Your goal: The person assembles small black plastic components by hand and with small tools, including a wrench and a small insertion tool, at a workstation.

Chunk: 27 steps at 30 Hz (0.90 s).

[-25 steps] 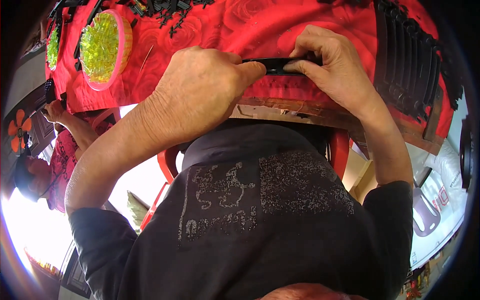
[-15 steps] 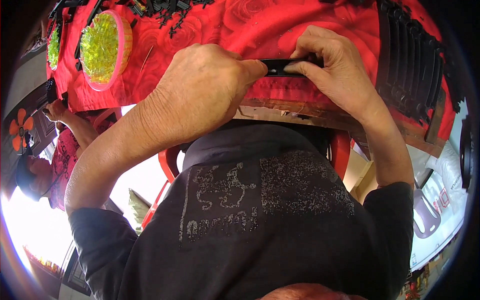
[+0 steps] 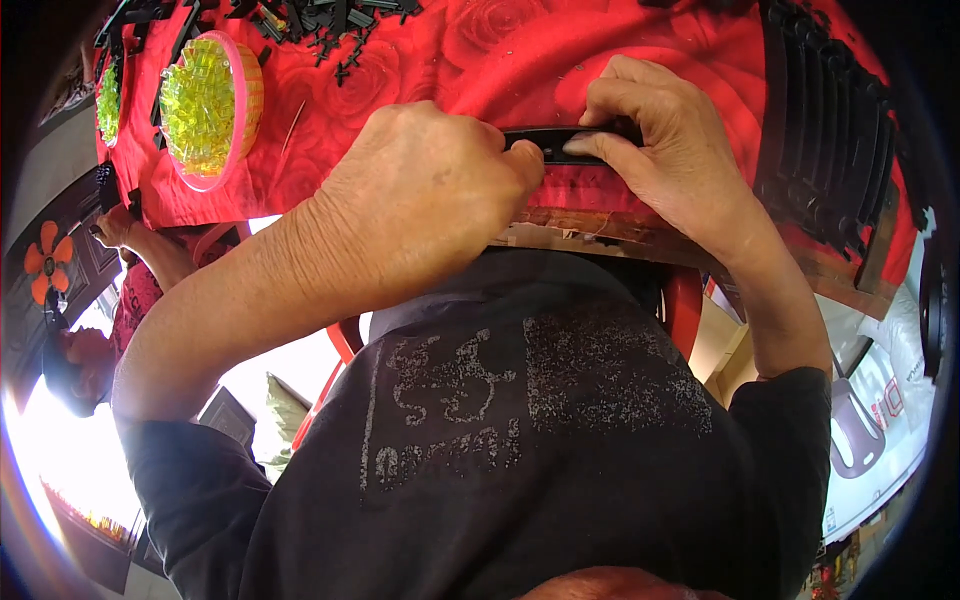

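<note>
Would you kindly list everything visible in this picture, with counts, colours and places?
Slim black plastic strip: one, black, held between both hands at the table's near edge.
Red rose-patterned tablecloth: one, red, covering the table.
Round pink-rimmed trays of yellow-green pieces: two, far left of the table.
Small loose black plastic parts: a scattered pile, too many to count, far side of the table.
Stack of black ribbed strips: one row, right side of the table.
Wooden table edge: one, brown, under the cloth.
Another person's hand: one, at the table's left edge.
Black printed shirt: one, the person's own, lower centre.
Left hand: gripping the strip's left end.
Right hand: pinching the strip's right end.
</note>
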Available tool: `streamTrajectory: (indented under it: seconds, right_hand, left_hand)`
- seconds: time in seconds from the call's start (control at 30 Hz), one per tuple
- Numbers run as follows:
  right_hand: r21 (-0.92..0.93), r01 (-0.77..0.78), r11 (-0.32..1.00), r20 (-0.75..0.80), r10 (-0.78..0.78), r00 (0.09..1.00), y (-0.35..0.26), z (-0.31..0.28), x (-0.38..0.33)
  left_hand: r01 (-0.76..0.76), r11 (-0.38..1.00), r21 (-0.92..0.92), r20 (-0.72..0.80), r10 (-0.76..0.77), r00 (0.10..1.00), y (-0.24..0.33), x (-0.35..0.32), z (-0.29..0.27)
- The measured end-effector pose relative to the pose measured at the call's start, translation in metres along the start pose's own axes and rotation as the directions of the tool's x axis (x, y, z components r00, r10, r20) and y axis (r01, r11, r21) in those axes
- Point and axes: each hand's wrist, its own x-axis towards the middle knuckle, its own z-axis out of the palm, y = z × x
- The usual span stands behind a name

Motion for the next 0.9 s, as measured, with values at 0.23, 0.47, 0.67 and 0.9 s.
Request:
streamTrajectory:
  seconds: [0.23, 0.47, 0.67, 0.9]
  right_hand:
    - [-0.031, -0.021, 0.999, 0.011, 0.021, 1.000, -0.002, -0.002, 0.001]
    - [-0.069, -0.021, 0.997, 0.017, 0.023, 1.000, -0.002, -0.003, 0.001]
    - [-0.086, 0.023, 0.996, -0.008, -0.023, 1.000, 0.000, 0.000, 0.001]
    - [-0.093, 0.025, 0.995, 0.000, -0.025, 1.000, -0.001, -0.003, 0.001]
  left_hand:
    - [-0.030, 0.999, -0.014, 0.048, 0.030, 0.998, -0.002, 0.005, -0.001]
    - [-0.027, 0.998, 0.049, 0.063, 0.023, 0.998, 0.008, 0.009, -0.006]
    - [-0.046, 0.997, 0.055, 0.076, 0.042, 0.996, 0.010, 0.017, -0.009]
    - [-0.023, 0.999, 0.034, 0.128, 0.018, 0.992, 0.011, 0.025, -0.016]
